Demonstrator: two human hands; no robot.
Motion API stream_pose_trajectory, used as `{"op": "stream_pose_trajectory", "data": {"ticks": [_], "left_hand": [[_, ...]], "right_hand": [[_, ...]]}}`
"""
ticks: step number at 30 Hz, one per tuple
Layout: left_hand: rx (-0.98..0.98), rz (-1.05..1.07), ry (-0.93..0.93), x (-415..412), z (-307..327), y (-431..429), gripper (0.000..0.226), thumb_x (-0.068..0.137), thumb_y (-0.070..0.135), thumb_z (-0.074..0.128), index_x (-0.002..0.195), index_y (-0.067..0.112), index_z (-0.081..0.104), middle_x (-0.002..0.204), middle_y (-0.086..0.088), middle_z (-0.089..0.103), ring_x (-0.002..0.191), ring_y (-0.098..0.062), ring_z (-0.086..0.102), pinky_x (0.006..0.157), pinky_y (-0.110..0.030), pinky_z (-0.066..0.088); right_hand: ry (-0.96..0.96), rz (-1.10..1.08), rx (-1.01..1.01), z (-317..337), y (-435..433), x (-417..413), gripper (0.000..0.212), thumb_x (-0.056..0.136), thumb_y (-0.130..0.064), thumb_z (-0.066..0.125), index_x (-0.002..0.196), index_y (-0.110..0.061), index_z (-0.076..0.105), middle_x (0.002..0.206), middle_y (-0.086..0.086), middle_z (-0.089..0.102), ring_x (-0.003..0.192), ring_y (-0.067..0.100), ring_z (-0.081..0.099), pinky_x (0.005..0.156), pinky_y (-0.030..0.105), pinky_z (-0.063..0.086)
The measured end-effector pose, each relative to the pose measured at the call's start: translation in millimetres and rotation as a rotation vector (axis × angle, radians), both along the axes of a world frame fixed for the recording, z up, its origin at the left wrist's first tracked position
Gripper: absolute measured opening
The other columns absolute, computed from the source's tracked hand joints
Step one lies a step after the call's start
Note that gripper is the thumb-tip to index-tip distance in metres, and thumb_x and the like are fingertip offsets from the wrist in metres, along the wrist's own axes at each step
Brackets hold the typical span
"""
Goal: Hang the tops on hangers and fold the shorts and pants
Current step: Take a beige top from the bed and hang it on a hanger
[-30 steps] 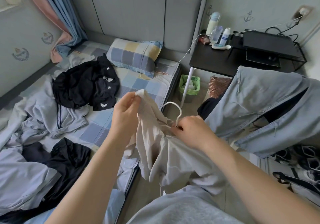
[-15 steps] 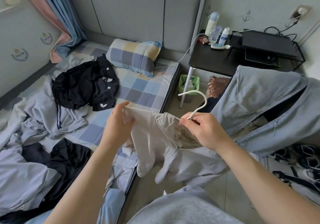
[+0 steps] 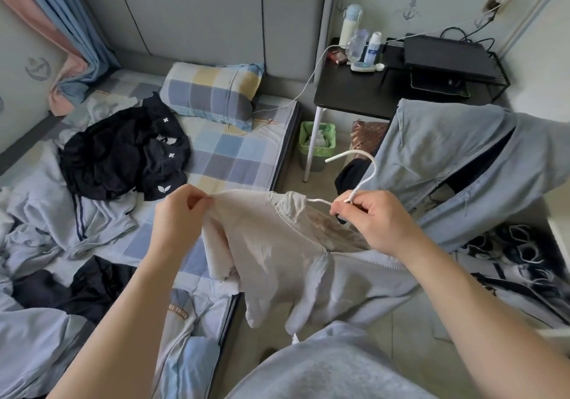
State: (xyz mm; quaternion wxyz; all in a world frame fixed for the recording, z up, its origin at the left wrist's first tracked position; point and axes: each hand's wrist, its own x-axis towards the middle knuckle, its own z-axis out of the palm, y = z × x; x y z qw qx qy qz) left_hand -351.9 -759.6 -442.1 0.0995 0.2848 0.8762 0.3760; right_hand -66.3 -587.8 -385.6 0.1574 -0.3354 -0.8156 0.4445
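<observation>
Beige top (image 3: 277,244) is held in mid-air, centre-near, over the bed (image 3: 234,158) edge and floor, hem hanging toward the person's lap. L hand (image 3: 182,210) pinches the top's left shoulder edge btwn thumb and fingers. R hand (image 3: 379,220) is curled round the neck of the hanger (image 3: 360,187), hook pointing far-left, one wire arm running into the collar.

Step in hand, as judged: seating the left shoulder over that arm. To do it well: hold hanger level w/ R hand, draw the shoulder seam out and over the arm's end, then check the right shoulder, which is hidden under R hand. Zip (image 3: 296,228) looks part open at the collar, so fabric may slide off; closing it some would help.

Around: black clothes (image 3: 117,158) far-left on bed, grey clothes (image 3: 46,213) at left, pillow (image 3: 209,93) far, table (image 3: 348,93) and bin (image 3: 317,142) far-right. Blue garment (image 3: 447,152) is draped at right, just beside R hand; the hook could snag it.
</observation>
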Motion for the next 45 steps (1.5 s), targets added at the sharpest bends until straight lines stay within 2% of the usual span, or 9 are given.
{"op": "stream_pose_trajectory", "data": {"ticks": [6, 9, 12, 20, 26, 29, 33, 41, 45], "left_hand": [[0.135, 0.214, -0.086, -2, -8, 29, 0.023, 0.095, 0.014, 0.049, 0.103, 0.017, 0.07, 0.095, 0.002, 0.066, 0.099, -0.025, 0.061, 0.078, -0.028, 0.04], [0.085, -0.092, -0.039, 19, -5, 55, 0.035, 0.1, 0.034, 0.045, 0.121, 0.017, 0.068, 0.124, -0.007, 0.065, 0.118, -0.029, 0.056, 0.098, -0.039, 0.042], [0.041, -0.511, 0.054, 58, 6, 79, 0.06, 0.094, 0.063, 0.034, 0.131, 0.025, 0.061, 0.134, -0.001, 0.06, 0.127, -0.026, 0.05, 0.109, -0.05, 0.036], [0.228, -0.867, 0.154, 146, 25, 156, 0.022, 0.096, 0.034, 0.05, 0.082, 0.02, 0.06, 0.075, 0.012, 0.058, 0.076, -0.018, 0.053, 0.088, -0.037, 0.037], [0.258, -0.938, 0.109, 206, 25, 222, 0.021, 0.101, 0.028, 0.055, 0.08, 0.022, 0.056, 0.065, 0.011, 0.053, 0.07, -0.015, 0.051, 0.092, -0.035, 0.032], [0.238, -0.944, 0.107, 243, 26, 263, 0.024, 0.1, 0.026, 0.057, 0.077, 0.024, 0.053, 0.061, 0.01, 0.051, 0.069, -0.021, 0.053, 0.094, -0.039, 0.036], [0.258, -1.017, 0.085, 306, 32, 323, 0.023, 0.099, 0.034, 0.052, 0.077, 0.028, 0.053, 0.058, 0.011, 0.049, 0.066, -0.018, 0.051, 0.095, -0.037, 0.036], [0.281, -1.302, 0.067, 437, 56, 440, 0.03, 0.098, 0.036, 0.055, 0.072, 0.021, 0.054, 0.056, 0.005, 0.049, 0.057, -0.024, 0.048, 0.068, -0.036, 0.037], [0.301, -1.375, 0.047, 488, 65, 481, 0.008, 0.099, 0.022, 0.062, 0.096, 0.019, 0.068, 0.095, 0.006, 0.065, 0.093, -0.023, 0.059, 0.094, -0.042, 0.043]], "right_hand": [[-0.043, -0.061, 0.014, 12, -2, 12, 0.024, 0.099, -0.03, 0.06, 0.079, -0.026, 0.075, 0.076, 0.007, 0.071, 0.059, 0.023, 0.058, 0.059, 0.037, 0.048], [-0.088, -0.107, 0.07, 19, -1, 23, 0.023, 0.097, -0.035, 0.062, 0.078, -0.029, 0.073, 0.07, 0.019, 0.064, 0.046, 0.008, 0.037, 0.05, 0.029, 0.033], [-0.101, -0.179, 0.077, 26, 3, 37, 0.023, 0.096, -0.034, 0.064, 0.083, -0.019, 0.076, 0.051, -0.002, 0.055, 0.043, 0.007, 0.038, 0.047, 0.025, 0.03], [0.003, -0.298, 0.064, 40, 19, 96, 0.017, 0.093, -0.036, 0.066, 0.079, -0.031, 0.072, 0.052, -0.008, 0.054, 0.048, 0.003, 0.046, 0.053, 0.014, 0.037], [-0.044, -0.567, 0.132, 41, 43, 213, 0.023, 0.083, -0.053, 0.064, 0.101, -0.041, 0.07, 0.094, -0.019, 0.07, 0.091, 0.003, 0.066, 0.081, 0.02, 0.051], [-0.203, -0.645, 0.03, 26, 56, 275, 0.013, 0.089, -0.048, 0.066, 0.085, -0.035, 0.068, 0.075, -0.019, 0.066, 0.072, -0.002, 0.06, 0.07, 0.027, 0.047], [-0.255, -0.727, 0.045, 17, 79, 326, 0.042, 0.099, -0.032, 0.058, 0.066, -0.016, 0.036, 0.056, -0.012, 0.032, 0.056, 0.005, 0.034, 0.058, 0.031, 0.029], [-0.162, -0.851, 0.039, 30, 134, 418, 0.041, 0.103, -0.026, 0.052, 0.066, -0.019, 0.036, 0.058, -0.014, 0.037, 0.057, 0.003, 0.038, 0.055, 0.024, 0.029], [-0.095, -1.022, 0.028, 36, 152, 443, 0.042, 0.102, -0.024, 0.054, 0.066, -0.013, 0.036, 0.057, -0.011, 0.037, 0.055, 0.005, 0.038, 0.054, 0.023, 0.029]]}}
